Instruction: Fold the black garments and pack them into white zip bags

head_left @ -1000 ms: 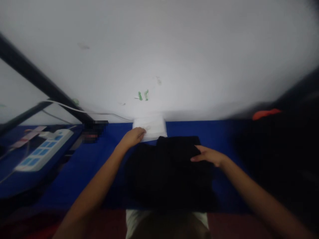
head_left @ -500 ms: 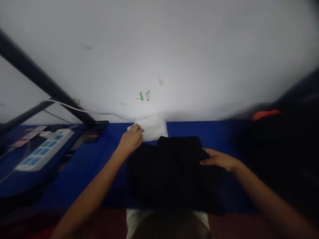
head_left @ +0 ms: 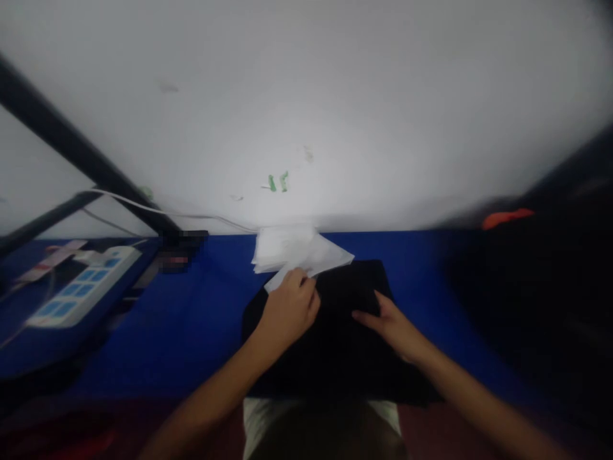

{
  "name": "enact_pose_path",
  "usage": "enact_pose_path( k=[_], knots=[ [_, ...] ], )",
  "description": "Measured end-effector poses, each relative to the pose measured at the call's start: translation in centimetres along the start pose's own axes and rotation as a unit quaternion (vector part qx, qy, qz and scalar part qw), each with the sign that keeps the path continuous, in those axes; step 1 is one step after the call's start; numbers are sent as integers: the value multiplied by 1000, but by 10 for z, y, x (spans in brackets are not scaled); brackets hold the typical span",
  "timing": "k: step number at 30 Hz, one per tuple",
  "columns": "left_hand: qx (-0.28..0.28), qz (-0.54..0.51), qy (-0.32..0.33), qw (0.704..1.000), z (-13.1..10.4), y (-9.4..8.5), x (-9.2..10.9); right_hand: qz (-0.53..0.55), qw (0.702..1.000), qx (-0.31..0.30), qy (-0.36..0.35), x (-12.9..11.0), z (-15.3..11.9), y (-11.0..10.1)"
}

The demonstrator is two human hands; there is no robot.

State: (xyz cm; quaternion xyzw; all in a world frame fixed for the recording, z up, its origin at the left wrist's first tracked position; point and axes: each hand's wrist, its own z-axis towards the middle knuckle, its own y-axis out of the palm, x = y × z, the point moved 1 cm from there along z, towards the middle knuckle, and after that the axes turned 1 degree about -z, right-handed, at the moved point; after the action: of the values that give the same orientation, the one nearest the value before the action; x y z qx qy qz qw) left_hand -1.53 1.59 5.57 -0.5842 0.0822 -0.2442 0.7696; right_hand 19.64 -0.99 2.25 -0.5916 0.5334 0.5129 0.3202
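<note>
My left hand (head_left: 292,306) is closed in a pinch on a thin white sheet (head_left: 330,254), lifted at a slant over the front right of a stack of white sheets (head_left: 272,249) against the wall. Whether the sheets are paper or thin plastic, I cannot tell. A dark black folded item, seemingly cloth (head_left: 335,358), lies in front of me on the blue surface, below the stack. On its right part rests my right hand (head_left: 395,326), thumb and forefinger apart. Its other fingers are partly lost against the dark material.
A blue-covered surface (head_left: 158,332) runs along the white wall (head_left: 383,128). To the left lies a white power strip (head_left: 83,291) with blue sockets, and a white cable (head_left: 191,216) runs along the wall. Black bulk with an orange patch (head_left: 507,218) fills the right side.
My left hand has moved right and toward me, drawing a white sheet off the stack over the black cloth. My right hand has shifted left from the cloth's edge onto its top.
</note>
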Motion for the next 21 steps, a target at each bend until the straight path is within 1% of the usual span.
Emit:
enact_pose_path(
  k=[3,5,7,10,12,14,16,18,20,21],
  knots=[
    [52,-28,13,998,-5,8,4,-4,1000,13,-1,8,-3,0],
    [82,-40,39,995,-7,13,6,-8,1000,1,11,8,-5,-1],
    [107,-46,75,990,-8,17,9,-11,999,-26,32,3,-5,1],
    [133,-57,141,979,-11,22,14,-22,993,-78,87,-4,-2,5],
    [134,-72,197,969,-14,25,17,-17,990,-86,108,-5,4,8],
    [112,-86,241,960,-17,27,17,10,993,-60,99,-4,10,10],
    [62,-91,250,962,-20,28,13,43,995,-16,85,0,15,11],
    [-15,-78,227,971,-20,26,8,61,994,17,84,4,19,11],
    [-100,-48,193,975,-19,23,1,70,993,36,86,7,21,11],
    [-132,-30,177,975,-18,22,-1,73,993,42,84,7,22,10]
  ],
)
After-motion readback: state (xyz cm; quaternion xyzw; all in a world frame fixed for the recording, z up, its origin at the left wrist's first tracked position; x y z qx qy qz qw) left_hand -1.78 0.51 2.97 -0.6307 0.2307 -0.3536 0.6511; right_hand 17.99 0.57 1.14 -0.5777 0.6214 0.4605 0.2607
